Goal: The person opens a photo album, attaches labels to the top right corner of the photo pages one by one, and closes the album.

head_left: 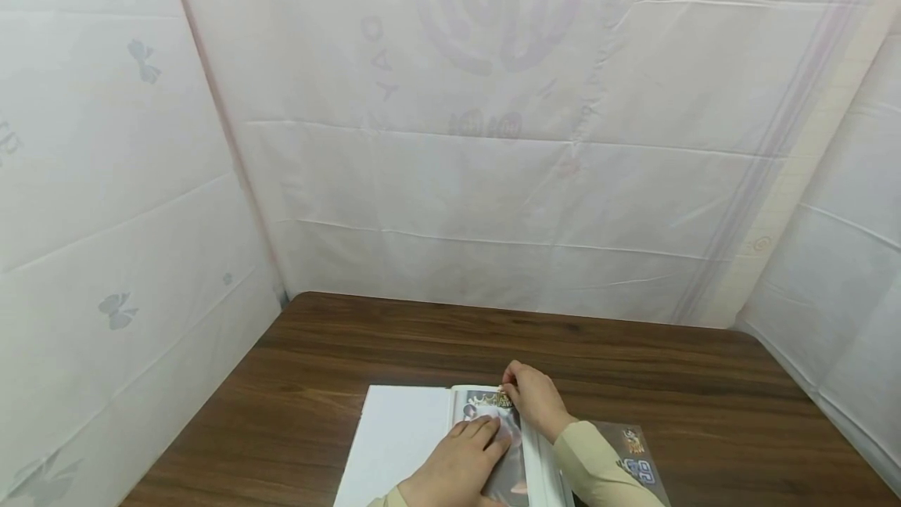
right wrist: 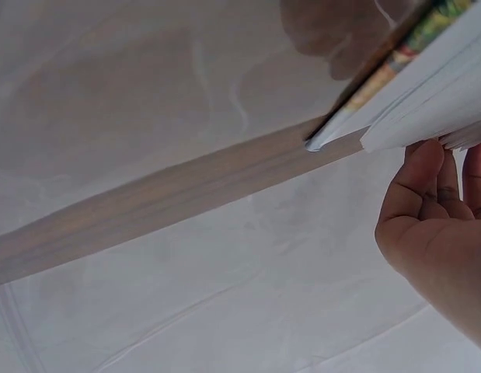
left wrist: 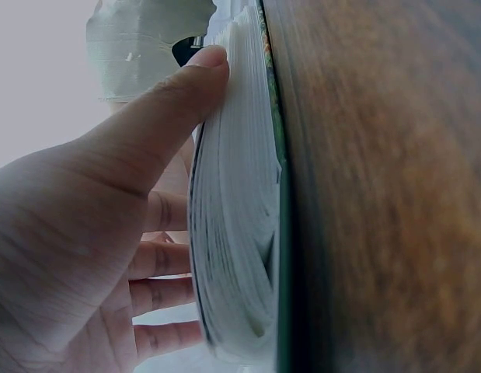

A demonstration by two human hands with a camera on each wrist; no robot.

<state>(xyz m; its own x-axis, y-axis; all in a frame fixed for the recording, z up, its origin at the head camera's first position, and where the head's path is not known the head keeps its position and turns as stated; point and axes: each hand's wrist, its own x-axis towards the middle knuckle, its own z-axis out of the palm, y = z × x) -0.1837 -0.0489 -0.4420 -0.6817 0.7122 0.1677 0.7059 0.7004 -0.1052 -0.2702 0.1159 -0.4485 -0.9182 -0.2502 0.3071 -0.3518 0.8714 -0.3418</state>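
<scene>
A thick book (head_left: 394, 436) lies spread on the table, with a blank white left side. A picture page (head_left: 508, 483) with a crown and lettering near its top lies on the right. Across that page my left hand (head_left: 461, 464) rests with fingers extended. The left wrist view puts its thumb against the lower edge of the page block (left wrist: 232, 194). At the top right corner, my right hand (head_left: 538, 404) pinches page edges between thumb and fingers. The right wrist view shows those fingertips under the white pages (right wrist: 434, 116), beside the colourful cover edge (right wrist: 403, 58).
A clear plastic sheet (head_left: 637, 456) with printed designs lies right of the book, partly under my right sleeve (head_left: 598, 460). The brown wooden table (head_left: 317, 390) is bounded by white cloth walls (head_left: 450, 202) at the back and both sides.
</scene>
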